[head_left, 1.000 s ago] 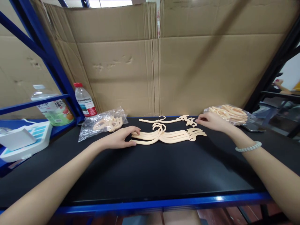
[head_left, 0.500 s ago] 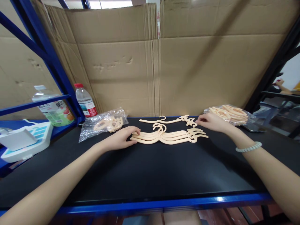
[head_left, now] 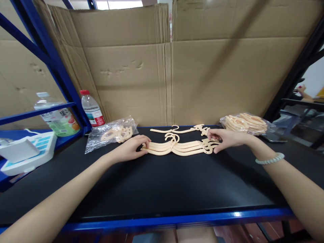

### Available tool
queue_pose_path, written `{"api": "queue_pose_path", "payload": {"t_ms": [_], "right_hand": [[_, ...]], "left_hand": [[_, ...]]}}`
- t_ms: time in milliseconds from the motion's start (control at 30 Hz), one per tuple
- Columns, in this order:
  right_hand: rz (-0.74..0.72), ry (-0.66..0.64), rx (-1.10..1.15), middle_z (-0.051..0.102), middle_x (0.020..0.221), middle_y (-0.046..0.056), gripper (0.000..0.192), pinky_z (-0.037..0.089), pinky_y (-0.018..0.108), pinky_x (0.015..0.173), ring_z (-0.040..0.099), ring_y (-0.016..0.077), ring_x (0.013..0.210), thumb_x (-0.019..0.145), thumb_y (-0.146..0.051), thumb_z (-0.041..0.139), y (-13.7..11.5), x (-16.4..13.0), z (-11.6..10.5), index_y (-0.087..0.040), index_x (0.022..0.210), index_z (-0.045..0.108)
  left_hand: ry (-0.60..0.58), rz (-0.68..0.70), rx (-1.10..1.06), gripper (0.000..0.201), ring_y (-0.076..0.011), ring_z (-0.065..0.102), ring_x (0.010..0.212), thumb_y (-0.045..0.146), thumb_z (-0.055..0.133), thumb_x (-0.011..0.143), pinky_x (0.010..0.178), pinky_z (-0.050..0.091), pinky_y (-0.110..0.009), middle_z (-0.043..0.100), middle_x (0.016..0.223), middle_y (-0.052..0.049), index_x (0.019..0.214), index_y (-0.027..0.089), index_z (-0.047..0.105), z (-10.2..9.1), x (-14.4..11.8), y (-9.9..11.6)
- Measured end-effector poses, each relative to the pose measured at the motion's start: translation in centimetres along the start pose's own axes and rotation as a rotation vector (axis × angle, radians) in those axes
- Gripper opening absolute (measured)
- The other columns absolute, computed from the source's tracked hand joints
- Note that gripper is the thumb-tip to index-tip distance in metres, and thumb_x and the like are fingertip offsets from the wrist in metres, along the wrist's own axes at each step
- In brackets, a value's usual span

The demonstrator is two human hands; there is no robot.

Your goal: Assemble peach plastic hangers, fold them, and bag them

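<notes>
Several cream plastic clothes hangers lie lined up in an overlapping row on the black tabletop, their hooks bunched at the middle. My left hand has its fingers and thumb closed around the left ends of the row. On the other side, my right hand grips the right ends, with fingers along the far edge and the thumb at the near edge. Just behind the row lies a single hanger. Small cream pieces sit at its right end, partly hidden by my right fingers.
A clear bag with cream pieces lies at left, and a bagged hanger stack at right, beside a dark flat object. Bottles and a white device stand left. Cardboard walls the back.
My right hand has moved left and nearer, from beside the small pieces onto the right ends of the hanger row. My left hand has stayed at the left ends.
</notes>
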State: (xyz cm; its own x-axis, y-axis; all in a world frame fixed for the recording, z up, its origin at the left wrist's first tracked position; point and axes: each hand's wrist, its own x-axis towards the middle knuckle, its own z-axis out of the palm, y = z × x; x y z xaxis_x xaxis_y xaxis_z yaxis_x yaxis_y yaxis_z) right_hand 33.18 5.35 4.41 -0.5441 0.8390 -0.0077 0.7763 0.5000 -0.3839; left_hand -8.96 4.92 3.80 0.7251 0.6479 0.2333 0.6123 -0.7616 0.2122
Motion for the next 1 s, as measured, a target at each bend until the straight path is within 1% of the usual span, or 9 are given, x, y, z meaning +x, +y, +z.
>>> {"api": "queue_pose_path", "payload": {"t_ms": [67,133,233,433,567,767,1000], "right_hand": [[0.032,-0.021,-0.005,0.045,0.077,-0.001,0.045,0.037,0.027,0.060,0.044,0.0169,0.069,0.058,-0.046,0.075,-0.12,0.03,0.15,-0.021,0.085,0.049],[0.054,-0.010,-0.012,0.044,0.076,-0.001,0.039,0.036,0.027,0.059,0.044,0.0170,0.068,0.061,-0.044,0.072,-0.02,0.10,0.24,-0.021,0.082,0.048],[0.059,0.012,-0.031,0.045,0.075,0.000,0.033,0.035,0.028,0.059,0.044,0.0172,0.068,0.064,-0.042,0.068,0.38,0.20,0.25,-0.021,0.079,0.047],[0.095,0.030,-0.091,0.048,0.074,0.001,0.024,0.035,0.028,0.058,0.045,0.0168,0.066,0.065,-0.037,0.064,0.64,0.27,0.17,-0.020,0.076,0.049],[0.120,0.052,-0.101,0.049,0.072,0.001,0.022,0.035,0.028,0.057,0.045,0.0163,0.064,0.068,-0.037,0.061,0.59,0.23,0.15,-0.020,0.074,0.050],[0.129,0.067,-0.112,0.052,0.068,0.002,0.020,0.034,0.028,0.056,0.046,0.0156,0.062,0.072,-0.039,0.059,0.52,0.25,0.12,-0.020,0.072,0.052],[0.142,0.063,-0.105,0.053,0.066,0.001,0.017,0.034,0.027,0.055,0.047,0.0151,0.060,0.071,-0.036,0.060,0.62,0.17,0.04,-0.020,0.069,0.053]], "left_hand": [[0.005,0.000,0.004,0.008,-0.0213,0.056,0.102,0.026,0.052,0.083,0.089,0.045,-0.034,0.060,0.110,-0.007,0.083,0.019,0.055,-0.01,0.01,-0.04],[0.011,-0.002,0.008,0.009,-0.0213,0.056,0.102,0.026,0.051,0.084,0.089,0.045,-0.034,0.060,0.110,-0.007,0.081,0.019,0.055,-0.02,0.01,-0.09],[0.023,-0.003,0.011,0.010,-0.0215,0.057,0.103,0.026,0.049,0.085,0.090,0.045,-0.035,0.060,0.111,-0.007,0.080,0.019,0.055,-0.04,-0.01,-0.15],[0.025,-0.005,0.010,0.011,-0.0212,0.058,0.100,0.027,0.050,0.086,0.088,0.046,-0.035,0.061,0.110,-0.007,0.081,0.019,0.055,-0.17,0.01,0.00],[0.028,-0.020,0.022,0.013,-0.0217,0.058,0.101,0.028,0.050,0.087,0.089,0.045,-0.035,0.061,0.111,-0.008,0.081,0.019,0.056,-0.24,0.09,0.09],[0.043,-0.006,0.029,0.013,-0.0220,0.057,0.104,0.028,0.048,0.088,0.091,0.045,-0.036,0.061,0.110,-0.008,0.086,0.019,0.057,-0.13,0.08,-0.20],[0.031,0.004,0.023,0.013,-0.0223,0.057,0.103,0.028,0.050,0.087,0.090,0.046,-0.036,0.060,0.111,-0.008,0.091,0.019,0.057,-0.33,-0.01,-0.25]]}}
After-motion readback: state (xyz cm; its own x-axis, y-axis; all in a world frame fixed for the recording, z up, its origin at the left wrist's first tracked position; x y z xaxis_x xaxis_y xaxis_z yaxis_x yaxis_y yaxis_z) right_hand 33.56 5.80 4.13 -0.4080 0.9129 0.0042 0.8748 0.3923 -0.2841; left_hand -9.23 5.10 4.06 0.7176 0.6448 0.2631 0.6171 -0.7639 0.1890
